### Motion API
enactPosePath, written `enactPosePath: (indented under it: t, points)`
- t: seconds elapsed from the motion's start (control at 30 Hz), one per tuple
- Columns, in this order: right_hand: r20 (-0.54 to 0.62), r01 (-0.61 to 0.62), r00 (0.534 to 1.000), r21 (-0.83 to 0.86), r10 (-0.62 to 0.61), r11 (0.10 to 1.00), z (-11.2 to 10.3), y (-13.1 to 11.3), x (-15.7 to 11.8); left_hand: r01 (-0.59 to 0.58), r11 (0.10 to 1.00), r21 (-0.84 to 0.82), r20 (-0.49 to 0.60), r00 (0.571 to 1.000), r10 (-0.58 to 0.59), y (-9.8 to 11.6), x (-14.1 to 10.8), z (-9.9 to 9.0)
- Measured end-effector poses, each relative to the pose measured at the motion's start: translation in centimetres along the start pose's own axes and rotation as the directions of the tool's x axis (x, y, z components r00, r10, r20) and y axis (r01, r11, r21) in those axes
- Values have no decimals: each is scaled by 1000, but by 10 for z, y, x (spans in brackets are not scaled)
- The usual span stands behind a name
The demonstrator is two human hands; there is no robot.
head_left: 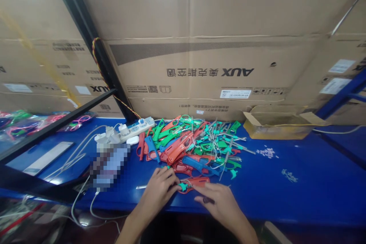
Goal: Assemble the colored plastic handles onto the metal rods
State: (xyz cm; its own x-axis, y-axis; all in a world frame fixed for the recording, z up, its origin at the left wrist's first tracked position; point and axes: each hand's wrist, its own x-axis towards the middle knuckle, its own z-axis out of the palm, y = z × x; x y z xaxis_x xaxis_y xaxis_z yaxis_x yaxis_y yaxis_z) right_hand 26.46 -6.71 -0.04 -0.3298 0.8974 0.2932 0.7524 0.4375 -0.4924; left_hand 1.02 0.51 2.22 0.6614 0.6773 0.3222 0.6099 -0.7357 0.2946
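A red plastic shell [201, 180], shaped like half a long-nosed lighter handle, lies at the near table edge between my hands. In it sit a teal part [183, 187] and a thin pale wire. My left hand [161, 185] is closed at the shell's left end, thumb and fingertips at the teal part; a thin metal rod [141, 187] sticks out left of it. My right hand [219, 198] reaches its index finger to the shell's right side. A small dark object [208, 200], perhaps a tool handle, is tucked under its curled fingers; most of it is hidden.
Behind my hands lies a heap of red, green and blue shells [180, 145] with metal rods and teal parts [223, 137]. Left are a power strip [137, 129], cables and a blurred phone [110, 167]. An open carton [280, 131] and small white pieces [267, 152] sit right.
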Motion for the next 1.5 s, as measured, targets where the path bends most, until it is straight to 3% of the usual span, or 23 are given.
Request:
enactPosePath:
  t: [0.33,0.63,0.8,0.93,1.07,1.5]
  points:
    - [18,-2,1000,34,1,999,-3,-2,2,47,990,-132,7,999,-46,-3,3,8]
    - [17,7,1000,39,-8,999,-7,-4,1,-86,991,-99,-127,989,73,-5,3,15]
    - [4,50,999,-3,-50,999,-4,-2,-1,-106,979,-175,-130,988,84,-6,7,13]
    - [-1,45,999,-38,-45,998,-3,-3,-2,-121,984,-135,-162,982,98,-5,8,14]
    - [-7,37,999,-54,-37,998,-4,-5,1,-109,987,-119,-206,975,83,-2,6,14]
    - [-43,47,998,-76,-50,996,-2,-4,0,-21,988,-153,-155,988,-3,-5,9,14]
